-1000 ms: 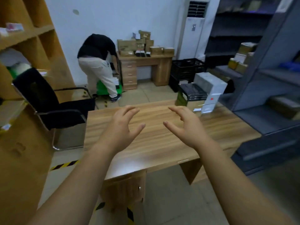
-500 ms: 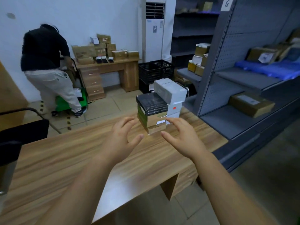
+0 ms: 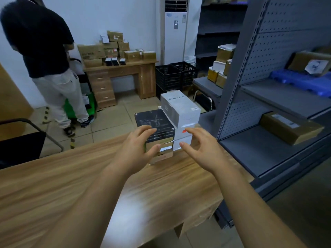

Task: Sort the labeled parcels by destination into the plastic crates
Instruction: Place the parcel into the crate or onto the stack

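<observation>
L grip spread, fingers over black box; contact unclear. R grip spread, just beside white boxes. Boxes stacked at counter far-right corner. Crates on floor beyond.

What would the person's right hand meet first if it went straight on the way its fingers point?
Probably the white parcel with the red mark, mid-stack on the wooden desk. The right hand, open, points at it; whether it touches yet is unclear.
</observation>
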